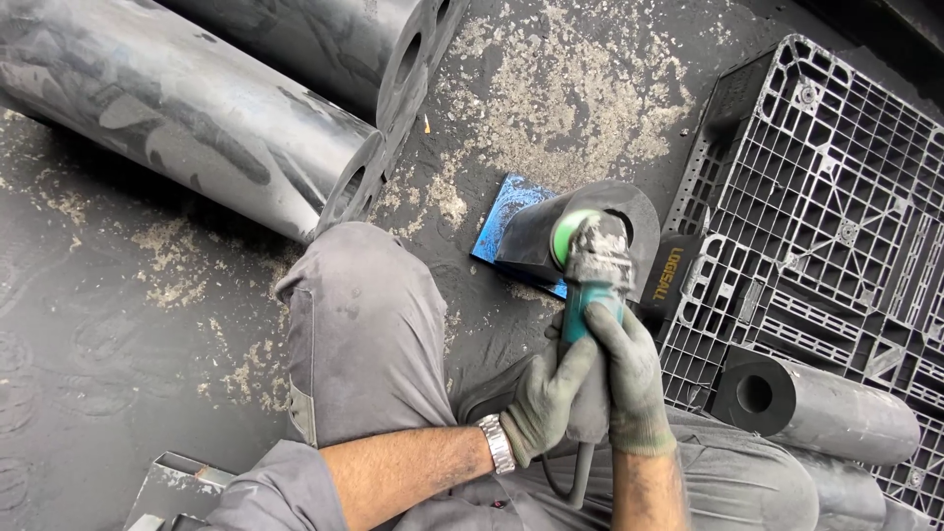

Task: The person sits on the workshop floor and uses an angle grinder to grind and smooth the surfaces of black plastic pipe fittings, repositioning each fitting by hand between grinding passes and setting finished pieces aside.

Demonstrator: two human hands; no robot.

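Both my gloved hands grip a teal and grey angle grinder [593,277]. My left hand [544,398] wraps the body from the left, with a metal watch at the wrist. My right hand [631,379] clasps the handle from the right. The grinder's head presses against the end of a short black cylinder [536,231], which rests on a blue plate [503,211] on the dark floor. My bent knee in grey trousers [364,329] sits just left of the tool.
Two large black cylinders [197,113] with bored ends lie at the upper left. A black plastic pallet [836,197] fills the right side, with a smaller black cylinder [816,408] on it. Pale dust covers the floor [570,93]. A grey metal piece [172,487] lies at bottom left.
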